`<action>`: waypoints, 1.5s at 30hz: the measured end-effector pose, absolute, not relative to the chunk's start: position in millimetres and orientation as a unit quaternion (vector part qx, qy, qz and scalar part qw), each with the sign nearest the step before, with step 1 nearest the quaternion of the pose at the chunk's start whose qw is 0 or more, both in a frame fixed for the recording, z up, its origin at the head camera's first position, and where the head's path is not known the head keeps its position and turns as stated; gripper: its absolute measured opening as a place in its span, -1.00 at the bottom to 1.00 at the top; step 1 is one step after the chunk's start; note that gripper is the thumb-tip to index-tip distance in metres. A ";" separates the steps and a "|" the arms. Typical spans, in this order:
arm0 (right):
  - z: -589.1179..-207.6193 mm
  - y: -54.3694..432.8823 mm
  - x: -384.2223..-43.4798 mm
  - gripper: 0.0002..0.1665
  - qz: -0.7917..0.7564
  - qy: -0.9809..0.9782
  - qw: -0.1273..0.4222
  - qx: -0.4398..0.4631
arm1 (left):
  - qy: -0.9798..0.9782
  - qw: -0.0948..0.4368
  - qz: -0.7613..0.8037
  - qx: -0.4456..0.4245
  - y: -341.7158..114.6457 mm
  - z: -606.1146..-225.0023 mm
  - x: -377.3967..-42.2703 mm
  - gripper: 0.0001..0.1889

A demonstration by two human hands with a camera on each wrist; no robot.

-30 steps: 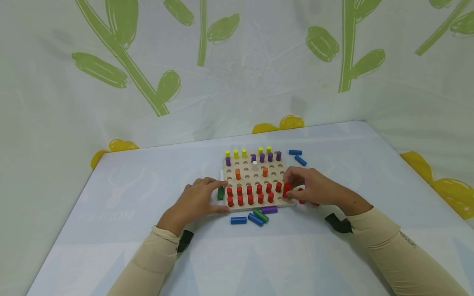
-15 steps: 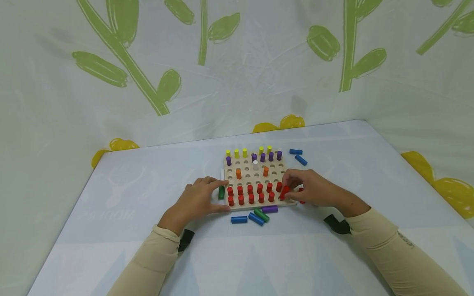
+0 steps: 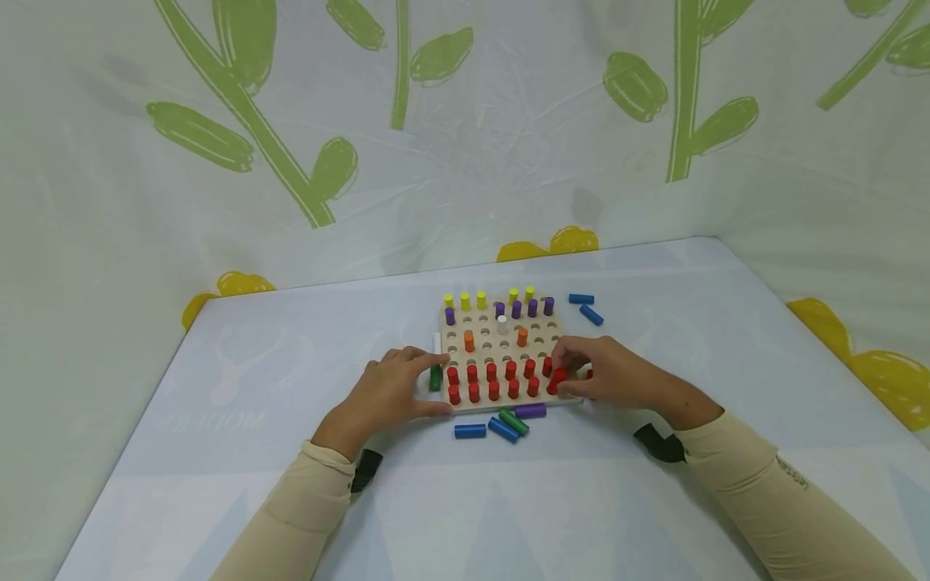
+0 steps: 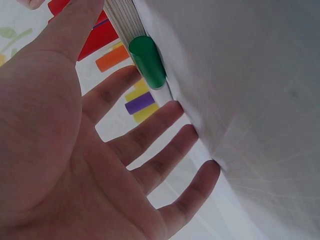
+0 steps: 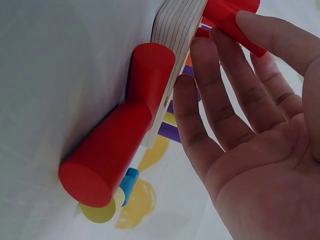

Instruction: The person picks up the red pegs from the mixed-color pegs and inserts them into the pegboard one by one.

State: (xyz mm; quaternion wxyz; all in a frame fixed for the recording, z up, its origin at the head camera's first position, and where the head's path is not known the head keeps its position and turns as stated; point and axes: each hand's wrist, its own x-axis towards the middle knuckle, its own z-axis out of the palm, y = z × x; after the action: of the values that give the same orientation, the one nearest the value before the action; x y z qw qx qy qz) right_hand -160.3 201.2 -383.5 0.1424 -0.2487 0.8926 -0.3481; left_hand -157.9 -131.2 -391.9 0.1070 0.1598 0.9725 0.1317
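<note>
A wooden pegboard point(image 3: 479, 409) carries two front rows of red pegs, with orange, white, purple and yellow pegs further back. My right hand point(image 3: 613, 375) pinches a tilted red peg point(image 3: 557, 381) between thumb and fingers at the right end of the front row. Whether its lower end sits in a hole is hidden. At the board's left side, my left hand point(image 3: 388, 391) touches the edge with thumb and index finger. In the left wrist view its fingers are spread, near a green peg point(image 4: 148, 62) lying along that edge.
Two loose red pegs point(image 5: 107, 152) lie right of the board. Blue pegs point(image 3: 470, 431), a green peg point(image 3: 513, 423) and a purple peg point(image 3: 530, 411) lie in front. More blue pegs point(image 3: 591, 315) are at the back right, and a white peg point(image 3: 437, 343) at the left.
My right hand has moved slightly left and toward the front row with the red peg, which has gone from nearly upright to tilted. The left hand keeps its place at the board.
</note>
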 end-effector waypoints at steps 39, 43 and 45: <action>-379.7 195.7 -157.8 -0.76 -0.324 0.896 0.151 -0.265 | 0.973 0.105 0.129 0.160 -131.6 -391.7 -158.2 -0.12; -379.0 198.3 -157.9 -0.75 -0.322 0.894 0.149 -0.273 | 0.972 0.106 0.130 0.162 -131.8 -391.7 -158.2 -0.13; -378.1 199.9 -157.5 -0.75 -0.317 0.897 0.145 -0.272 | 0.972 0.106 0.130 0.164 -132.0 -392.2 -158.5 -0.13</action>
State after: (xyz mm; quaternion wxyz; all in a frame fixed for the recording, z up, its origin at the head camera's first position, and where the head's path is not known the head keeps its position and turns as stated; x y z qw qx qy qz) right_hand -157.5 199.9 -378.1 0.1446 -0.2720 0.8970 -0.3171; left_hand -158.5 -132.0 -392.2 0.1058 0.1635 0.9722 0.1298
